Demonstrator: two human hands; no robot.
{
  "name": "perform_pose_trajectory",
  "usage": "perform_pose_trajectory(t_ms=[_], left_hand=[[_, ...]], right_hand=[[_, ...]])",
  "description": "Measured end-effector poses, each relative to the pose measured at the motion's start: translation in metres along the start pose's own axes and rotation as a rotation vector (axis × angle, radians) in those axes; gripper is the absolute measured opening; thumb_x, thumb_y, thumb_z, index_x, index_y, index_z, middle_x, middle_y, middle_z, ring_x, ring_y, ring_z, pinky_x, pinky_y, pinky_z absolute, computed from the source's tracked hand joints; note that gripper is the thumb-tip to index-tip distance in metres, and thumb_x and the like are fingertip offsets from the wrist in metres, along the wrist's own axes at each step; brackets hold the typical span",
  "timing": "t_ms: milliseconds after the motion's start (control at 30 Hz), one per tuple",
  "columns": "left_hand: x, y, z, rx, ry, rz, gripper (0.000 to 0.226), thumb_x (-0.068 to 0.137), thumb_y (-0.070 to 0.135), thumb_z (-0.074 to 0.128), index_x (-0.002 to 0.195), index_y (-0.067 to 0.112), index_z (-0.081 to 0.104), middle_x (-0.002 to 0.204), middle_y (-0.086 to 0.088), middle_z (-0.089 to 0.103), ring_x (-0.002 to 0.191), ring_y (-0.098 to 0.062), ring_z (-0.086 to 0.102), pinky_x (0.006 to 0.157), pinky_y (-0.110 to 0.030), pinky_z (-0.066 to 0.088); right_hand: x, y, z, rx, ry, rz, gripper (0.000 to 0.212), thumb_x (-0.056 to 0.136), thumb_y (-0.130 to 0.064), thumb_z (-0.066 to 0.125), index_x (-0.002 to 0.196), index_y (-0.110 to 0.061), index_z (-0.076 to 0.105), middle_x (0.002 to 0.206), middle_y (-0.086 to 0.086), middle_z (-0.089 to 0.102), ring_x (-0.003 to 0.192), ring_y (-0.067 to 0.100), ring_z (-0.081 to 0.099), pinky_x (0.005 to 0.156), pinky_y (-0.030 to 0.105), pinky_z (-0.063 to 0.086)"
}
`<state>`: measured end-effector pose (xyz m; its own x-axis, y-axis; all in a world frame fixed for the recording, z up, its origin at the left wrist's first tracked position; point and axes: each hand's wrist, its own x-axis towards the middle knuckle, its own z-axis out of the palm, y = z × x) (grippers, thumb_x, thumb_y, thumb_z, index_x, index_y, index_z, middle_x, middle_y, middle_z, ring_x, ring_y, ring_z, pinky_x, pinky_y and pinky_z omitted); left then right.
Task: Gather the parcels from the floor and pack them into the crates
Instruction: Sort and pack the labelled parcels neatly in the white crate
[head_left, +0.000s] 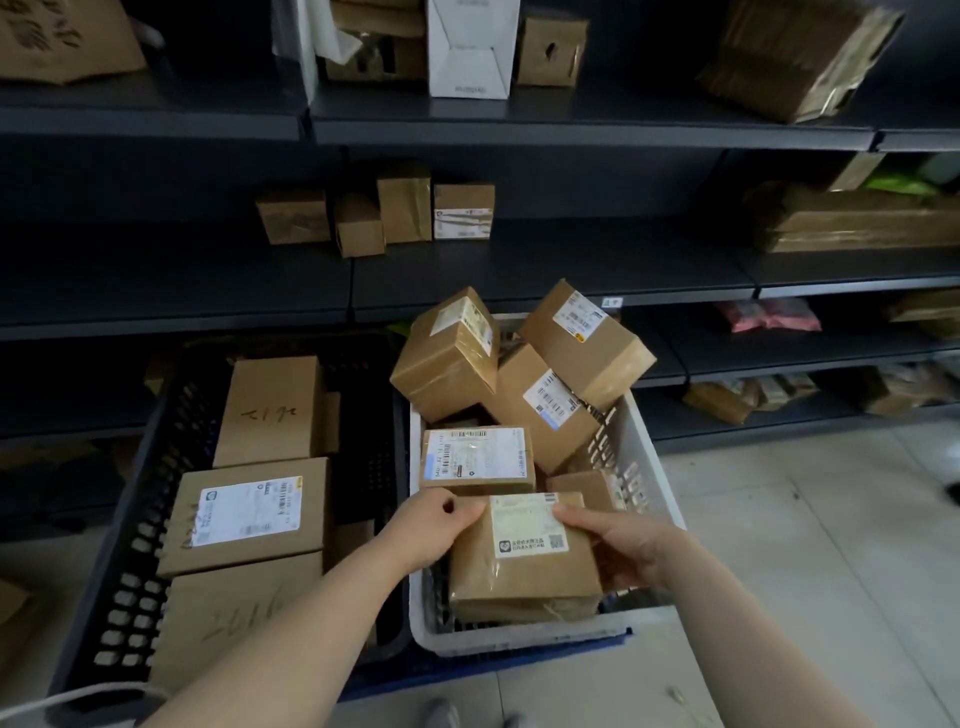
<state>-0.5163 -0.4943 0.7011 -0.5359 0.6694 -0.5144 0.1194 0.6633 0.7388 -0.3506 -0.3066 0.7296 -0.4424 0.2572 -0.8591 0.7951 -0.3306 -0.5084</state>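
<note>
In the near end of the white slotted plastic crate (647, 499), both hands grasp a small tape-wrapped brown cardboard parcel (522, 566): left hand (426, 530) and right hand (621, 548) on opposite sides. Judged light, rigid, tape-slick; side holds suit.

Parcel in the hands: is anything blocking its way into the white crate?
Nothing visible blocks the parcel; it is held at the white crate, near end. Piled parcels fill the far end.
</note>
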Motion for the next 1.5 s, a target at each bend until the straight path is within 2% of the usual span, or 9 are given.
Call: perform_pose_trajectory(t_ms=[100,400,633,733,833,1000,1233,1333,1500], left_hand=[[0.004,0.0,0.003,0.082,0.016,-0.031,0.036,0.097,0.049,0.047,0.112,0.019,0.063,0.107,0.006,0.063,0.093,-0.007,0.06,0.07,-0.021,0.046],[0.012,-0.007,0.001,0.145,0.025,-0.115,0.034,0.098,0.042,0.05,0.109,0.013,0.063,0.103,0.0,0.065,0.095,-0.015,0.063,0.086,-0.032,0.053],[0.01,-0.003,0.012,0.279,0.219,-0.094,0.017,0.095,0.032,0.056,0.106,0.02,0.06,0.098,0.006,0.061,0.087,-0.011,0.062,0.068,-0.024,0.051],[0.009,0.007,0.01,0.374,0.271,-0.098,0.023,0.088,0.036,0.063,0.106,0.021,0.058,0.104,0.003,0.06,0.087,-0.014,0.062,0.071,-0.029,0.057],[0.005,0.027,0.014,0.492,0.322,-0.066,0.021,0.086,0.035,0.064,0.097,0.02,0.055,0.096,0.001,0.058,0.08,-0.015,0.06,0.062,-0.027,0.052],[0.011,0.071,0.054,0.265,0.162,0.036,0.016,0.086,0.033,0.069,0.089,0.02,0.06,0.093,0.004,0.062,0.083,-0.011,0.058,0.072,-0.027,0.05],[0.047,0.112,0.111,0.21,0.054,-0.044,0.029,0.089,0.037,0.065,0.108,0.017,0.055,0.11,-0.002,0.062,0.099,-0.02,0.061,0.082,-0.032,0.052],[0.07,0.117,0.13,0.237,0.007,-0.157,0.054,0.086,0.053,0.063,0.124,0.016,0.052,0.127,-0.006,0.055,0.11,-0.024,0.057,0.093,-0.036,0.05],[0.094,0.115,0.152,0.157,0.029,-0.399,0.098,0.082,0.059,0.063,0.152,0.013,0.012,0.149,-0.017,0.03,0.131,-0.033,0.042,0.107,-0.044,0.04]], right_hand=[[0.006,0.005,0.006,0.021,0.032,0.018,0.069,0.069,-0.055,0.08,0.118,-0.01,0.061,0.103,0.014,0.075,0.099,0.033,0.071,0.089,0.052,0.057],[0.016,0.002,0.028,-0.012,0.107,-0.022,0.039,0.092,-0.046,0.063,0.107,-0.01,0.065,0.101,0.008,0.073,0.096,0.025,0.068,0.082,0.039,0.058],[0.022,0.011,0.028,-0.145,0.177,-0.092,0.029,0.095,-0.04,0.059,0.1,-0.013,0.069,0.098,0.004,0.073,0.088,0.019,0.068,0.073,0.032,0.058],[0.016,0.008,0.008,-0.138,0.282,-0.166,0.023,0.096,-0.03,0.06,0.1,-0.009,0.071,0.082,0.004,0.07,0.068,0.014,0.064,0.061,0.028,0.056],[0.014,0.007,-0.017,-0.17,0.474,-0.255,0.026,0.098,-0.023,0.056,0.116,-0.009,0.068,0.09,0.003,0.067,0.074,0.015,0.062,0.062,0.026,0.049],[0.006,0.005,-0.047,-0.138,0.534,-0.261,0.019,0.097,-0.008,0.052,0.107,-0.005,0.069,0.089,0.009,0.068,0.077,0.025,0.064,0.064,0.033,0.052],[0.005,-0.001,-0.083,-0.093,0.429,-0.284,0.015,0.094,-0.009,0.057,0.087,-0.017,0.069,0.074,-0.001,0.066,0.069,0.012,0.059,0.067,0.026,0.048],[0.012,0.0,-0.097,-0.101,0.392,-0.261,0.017,0.092,-0.014,0.06,0.103,-0.012,0.072,0.08,-0.001,0.065,0.077,0.014,0.057,0.079,0.032,0.05],[0.019,-0.001,-0.117,-0.103,0.321,-0.275,0.029,0.092,-0.013,0.061,0.12,-0.011,0.067,0.089,-0.001,0.066,0.086,0.014,0.059,0.098,0.038,0.051]])
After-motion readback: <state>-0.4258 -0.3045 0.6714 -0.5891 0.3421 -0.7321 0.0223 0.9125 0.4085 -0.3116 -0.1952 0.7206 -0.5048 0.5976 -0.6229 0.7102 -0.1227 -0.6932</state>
